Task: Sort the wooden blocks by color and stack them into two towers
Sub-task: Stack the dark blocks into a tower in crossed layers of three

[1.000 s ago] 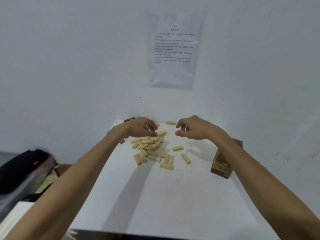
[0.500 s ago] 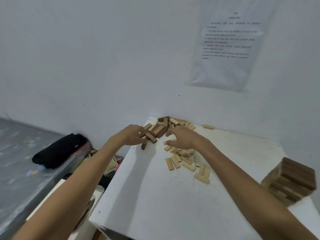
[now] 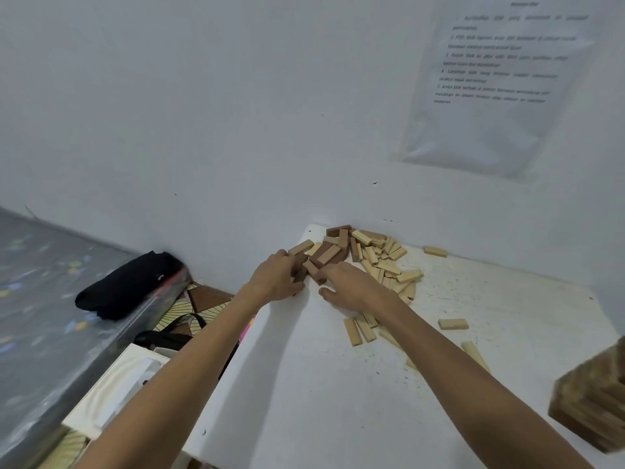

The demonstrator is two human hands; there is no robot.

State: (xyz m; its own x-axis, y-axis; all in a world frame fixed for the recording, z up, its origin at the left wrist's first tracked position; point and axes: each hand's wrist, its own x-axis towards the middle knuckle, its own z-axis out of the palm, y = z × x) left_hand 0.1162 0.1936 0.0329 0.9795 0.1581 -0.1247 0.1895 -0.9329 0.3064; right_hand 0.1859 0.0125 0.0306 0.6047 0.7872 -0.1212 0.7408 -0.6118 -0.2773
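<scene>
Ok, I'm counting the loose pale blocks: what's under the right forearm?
Pale blocks poke out from beneath the right forearm on both sides; how many more it covers cannot be seen.

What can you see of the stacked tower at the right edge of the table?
The tower is a squared stack of brown wooden blocks laid flat in several layers. It is blurred and cut by the right frame edge, so its full width is hidden. It stands on the white table near the right front. Nothing touches it: the left hand and right hand are at the loose pile in the far corner, and the nearest light block lies apart.
</scene>
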